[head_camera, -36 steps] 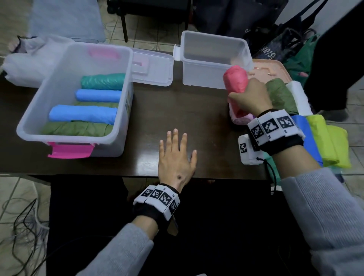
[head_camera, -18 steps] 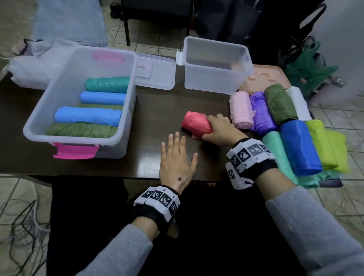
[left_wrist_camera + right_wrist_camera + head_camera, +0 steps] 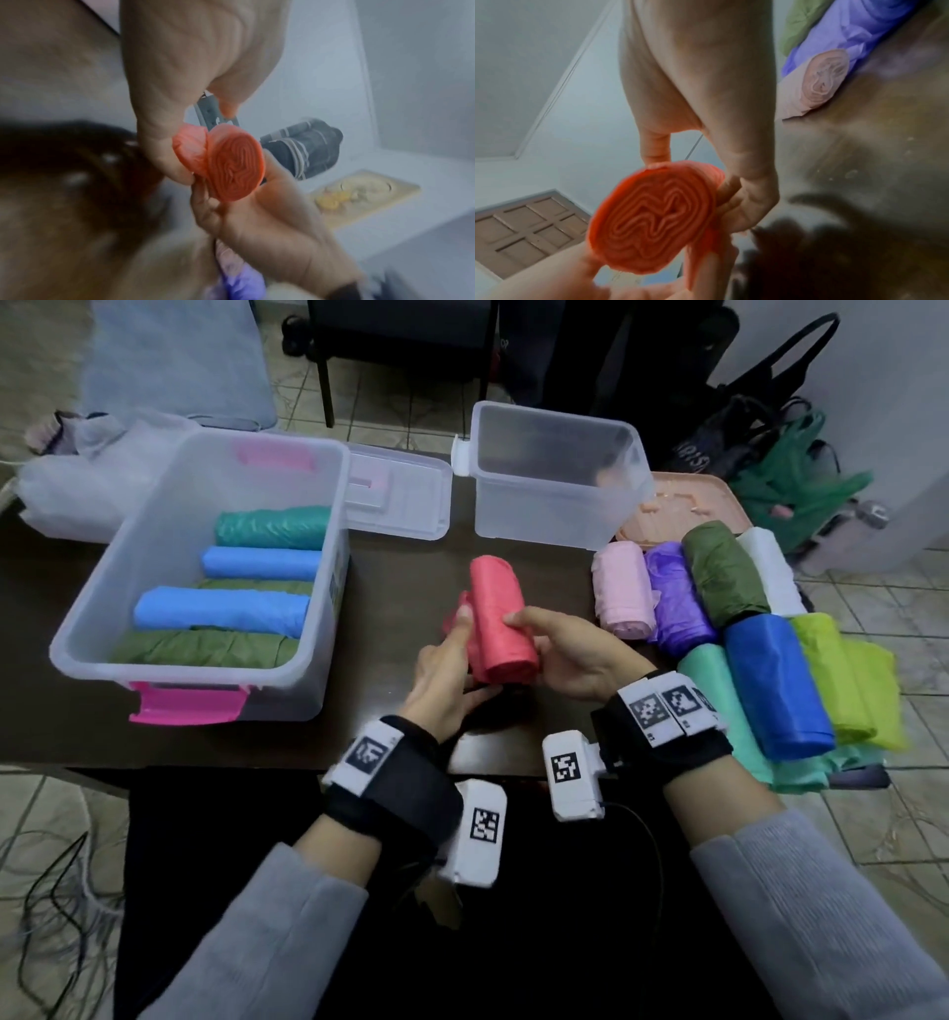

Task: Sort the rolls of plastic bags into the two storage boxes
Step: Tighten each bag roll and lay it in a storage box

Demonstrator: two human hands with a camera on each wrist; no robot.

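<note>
A red roll [image 3: 500, 621] is held up over the middle of the dark table [image 3: 400, 588], lengthwise away from me. My left hand [image 3: 457, 654] grips its left side, thumb on a loose flap. My right hand [image 3: 544, 644] grips its right side. Both wrist views show the coiled end of the red roll [image 3: 235, 168] [image 3: 654, 219] between the fingers. The large clear box [image 3: 82, 654] at left holds teal, blue and green rolls. The small clear box [image 3: 554, 526] at the back looks empty. Several more rolls [image 3: 775, 680] lie at right.
A clear lid [image 3: 400, 490] lies between the boxes and a peach lid [image 3: 688, 500] behind the pile of rolls. A pale bag [image 3: 77, 495] lies at the table's left end. Dark and green bags [image 3: 791, 474] stand on the floor at back right, cables [image 3: 46, 891] at front left.
My right hand carried the red roll from the right pile to the table's middle, then lifted it. My left hand left the tabletop and took hold of the roll's left side.
</note>
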